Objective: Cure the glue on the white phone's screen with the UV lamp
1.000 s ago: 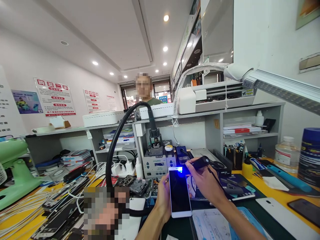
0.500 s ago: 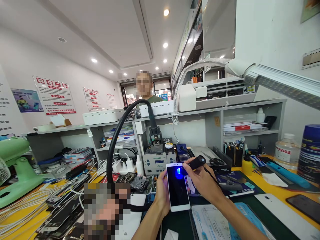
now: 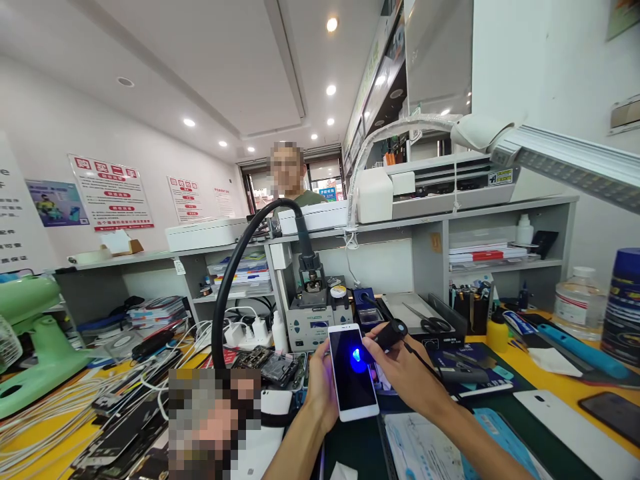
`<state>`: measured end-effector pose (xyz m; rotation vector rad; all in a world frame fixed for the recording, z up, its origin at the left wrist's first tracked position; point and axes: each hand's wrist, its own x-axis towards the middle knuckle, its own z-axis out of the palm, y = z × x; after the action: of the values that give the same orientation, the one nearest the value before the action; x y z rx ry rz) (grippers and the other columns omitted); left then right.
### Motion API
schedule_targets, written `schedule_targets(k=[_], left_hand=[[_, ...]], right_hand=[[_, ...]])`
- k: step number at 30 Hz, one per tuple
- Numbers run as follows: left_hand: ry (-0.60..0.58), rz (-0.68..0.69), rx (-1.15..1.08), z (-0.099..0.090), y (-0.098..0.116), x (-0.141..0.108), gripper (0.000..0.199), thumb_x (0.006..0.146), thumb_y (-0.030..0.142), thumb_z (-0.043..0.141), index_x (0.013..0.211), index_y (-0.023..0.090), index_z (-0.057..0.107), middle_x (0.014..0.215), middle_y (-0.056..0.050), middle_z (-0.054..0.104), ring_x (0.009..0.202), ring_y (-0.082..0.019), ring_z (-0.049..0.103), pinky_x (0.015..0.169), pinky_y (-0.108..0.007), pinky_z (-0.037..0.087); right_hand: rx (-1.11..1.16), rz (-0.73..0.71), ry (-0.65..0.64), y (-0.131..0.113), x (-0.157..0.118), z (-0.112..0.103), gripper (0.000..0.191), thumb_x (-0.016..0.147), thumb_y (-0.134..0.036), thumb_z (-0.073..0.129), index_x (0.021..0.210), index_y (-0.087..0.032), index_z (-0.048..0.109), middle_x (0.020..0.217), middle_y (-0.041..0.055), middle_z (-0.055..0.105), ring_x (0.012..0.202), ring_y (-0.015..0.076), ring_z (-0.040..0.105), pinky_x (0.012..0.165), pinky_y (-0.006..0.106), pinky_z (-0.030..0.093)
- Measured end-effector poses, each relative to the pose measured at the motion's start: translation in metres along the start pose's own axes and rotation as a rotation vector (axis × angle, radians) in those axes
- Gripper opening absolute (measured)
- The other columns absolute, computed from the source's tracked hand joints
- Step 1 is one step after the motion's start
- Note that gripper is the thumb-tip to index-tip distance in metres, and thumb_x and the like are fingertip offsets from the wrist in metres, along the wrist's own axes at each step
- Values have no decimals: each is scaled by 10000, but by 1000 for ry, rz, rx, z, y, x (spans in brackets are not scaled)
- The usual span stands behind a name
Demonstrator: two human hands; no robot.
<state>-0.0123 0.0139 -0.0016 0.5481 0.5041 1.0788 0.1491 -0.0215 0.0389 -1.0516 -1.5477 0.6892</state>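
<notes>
A white smartphone [image 3: 353,392] with a dark screen is held tilted up above the green mat. My left hand [image 3: 321,383] grips it along its left edge. In my right hand [image 3: 400,370] is a small black UV lamp [image 3: 391,335] with a thin black cable trailing past my wrist. The lamp's head is close to the phone's right side. A bright blue-violet spot shines on the upper right part of the screen. Whether the lamp touches the glass I cannot tell.
A hot-air station [image 3: 315,325] with a thick black hose [image 3: 220,320] stands behind. Phone parts [image 3: 110,437] and white cables [image 3: 45,407] crowd the left. Scissors [image 3: 434,325] lie in back; a white phone cover [image 3: 570,427] lies right. A person [image 3: 307,198] stands beyond the counter.
The blue spot and the lamp have moved slightly down the phone's screen with my right hand. My left hand still holds the phone, now shifted slightly left.
</notes>
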Motion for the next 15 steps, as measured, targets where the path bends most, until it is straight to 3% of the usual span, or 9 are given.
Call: schedule_targets(k=[7, 15], left_hand=[[-4, -29, -17, 5, 6, 0, 584, 924, 591, 514, 1238, 119, 654, 977, -147, 757, 913, -307, 717, 898, -459, 524], [13, -23, -20, 10, 10, -6, 595, 923, 615, 507, 1256, 147, 664, 1024, -149, 761, 974, -316, 712, 934, -460, 505]], right_hand=[[-124, -55, 3, -1, -2, -3, 266, 933, -491, 594, 932, -237, 671, 888, 55, 709, 805, 251, 664, 738, 382, 568], [-229, -55, -73, -3, -5, -4, 275, 959, -515, 539, 923, -263, 644, 841, 9, 684, 786, 228, 628, 751, 355, 505]])
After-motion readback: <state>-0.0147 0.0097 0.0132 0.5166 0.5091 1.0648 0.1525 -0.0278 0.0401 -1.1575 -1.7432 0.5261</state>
